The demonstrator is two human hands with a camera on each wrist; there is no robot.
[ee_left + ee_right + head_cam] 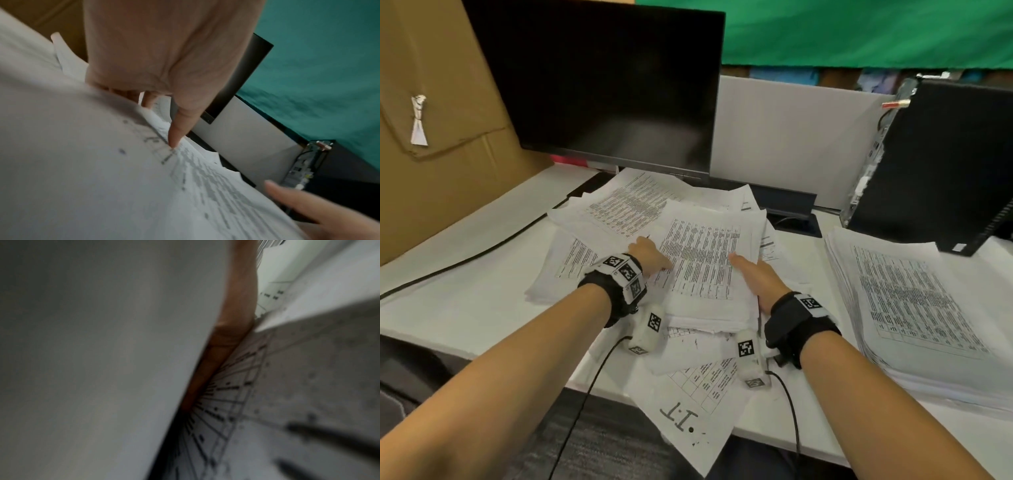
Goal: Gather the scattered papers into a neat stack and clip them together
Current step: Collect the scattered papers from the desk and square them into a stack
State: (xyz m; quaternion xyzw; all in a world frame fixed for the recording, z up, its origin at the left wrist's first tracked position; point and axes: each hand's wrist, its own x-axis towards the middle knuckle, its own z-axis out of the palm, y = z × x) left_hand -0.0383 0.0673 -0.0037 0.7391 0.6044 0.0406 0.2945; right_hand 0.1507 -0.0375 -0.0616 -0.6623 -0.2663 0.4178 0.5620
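So, paper bundle [702,270] sat btwn both hands, long axis fwd; L hand [650,255], R hand [755,277] pinched side edges, thumbs atop.

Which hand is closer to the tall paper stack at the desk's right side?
Right. The right hand grips the middle bundle at its right edge, the side facing that stack; the left hand holds its left edge, farther away.

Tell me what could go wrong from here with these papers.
1. The sheet marked I.T overhangs the desk edge and could slide off if nudged.
2. The left hand and right hand hold only the top bundle by its sides; its uneven lower sheets could slip out or crease.
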